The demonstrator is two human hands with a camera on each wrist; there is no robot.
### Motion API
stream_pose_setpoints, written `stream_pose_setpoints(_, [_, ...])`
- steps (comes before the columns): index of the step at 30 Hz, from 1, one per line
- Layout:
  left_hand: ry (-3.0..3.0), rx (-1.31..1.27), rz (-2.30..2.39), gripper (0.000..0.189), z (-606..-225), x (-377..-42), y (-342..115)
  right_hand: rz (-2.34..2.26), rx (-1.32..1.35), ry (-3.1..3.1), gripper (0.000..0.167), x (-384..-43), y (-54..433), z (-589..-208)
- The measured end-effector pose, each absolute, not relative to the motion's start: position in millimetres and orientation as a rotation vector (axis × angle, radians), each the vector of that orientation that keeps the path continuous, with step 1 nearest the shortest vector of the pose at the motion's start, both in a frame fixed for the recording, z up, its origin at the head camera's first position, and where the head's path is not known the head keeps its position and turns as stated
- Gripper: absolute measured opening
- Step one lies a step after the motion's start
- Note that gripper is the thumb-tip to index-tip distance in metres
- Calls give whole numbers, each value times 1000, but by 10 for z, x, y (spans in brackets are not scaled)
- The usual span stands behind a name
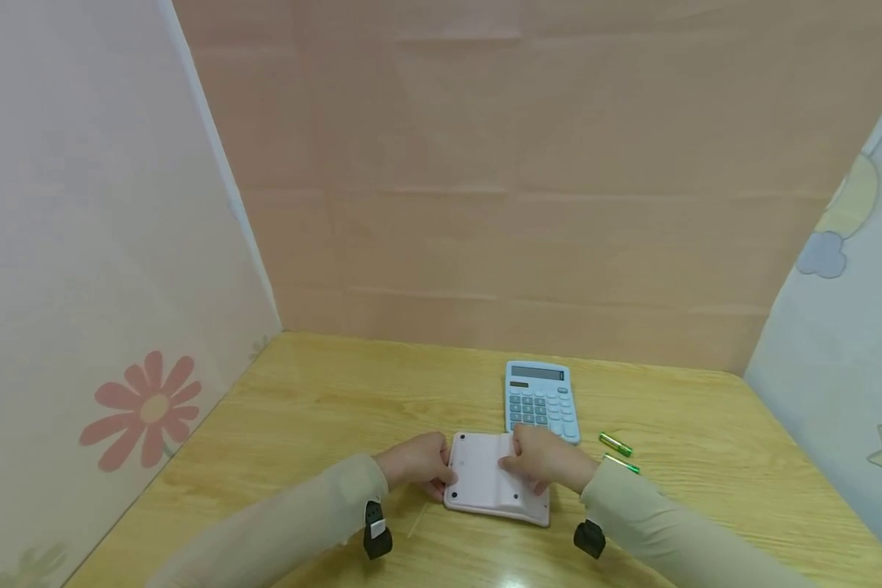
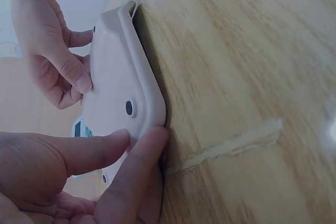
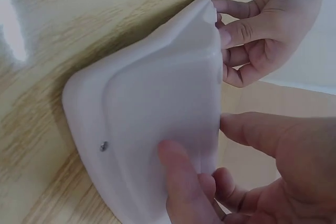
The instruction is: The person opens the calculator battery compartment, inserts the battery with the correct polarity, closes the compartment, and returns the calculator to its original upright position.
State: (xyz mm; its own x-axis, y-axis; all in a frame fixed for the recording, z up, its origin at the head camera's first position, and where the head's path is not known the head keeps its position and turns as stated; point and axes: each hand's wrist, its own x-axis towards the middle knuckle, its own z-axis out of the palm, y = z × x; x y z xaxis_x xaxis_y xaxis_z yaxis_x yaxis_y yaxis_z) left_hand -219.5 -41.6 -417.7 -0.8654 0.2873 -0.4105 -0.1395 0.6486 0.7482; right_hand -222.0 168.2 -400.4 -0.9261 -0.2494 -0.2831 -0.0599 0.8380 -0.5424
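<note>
with bent fingers, left hand and right hand grip the flat pale-pink plastic case, near on a yellow wood-grain table; only the head view shows green cylindrical batteries, right; tan wall, far.

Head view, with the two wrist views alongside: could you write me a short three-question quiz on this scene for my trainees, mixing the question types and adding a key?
1. True or false: the blue calculator lies with its keys facing up.

2. How many green batteries lie on the table?
a) one
b) two
c) four

3. Fill in the gap: the left hand and the right hand both touch the ____, whose side with small dark feet faces up.

Key:
1. True.
2. b) two.
3. Pale pink device.
</note>
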Motion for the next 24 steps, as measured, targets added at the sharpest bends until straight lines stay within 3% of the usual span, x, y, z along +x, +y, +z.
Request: stream_pose_setpoints(24, [2352, 120, 1130, 21, -4190, -2218, -425, -766, -254, 2684, 23, -2200, 1669, -4014])
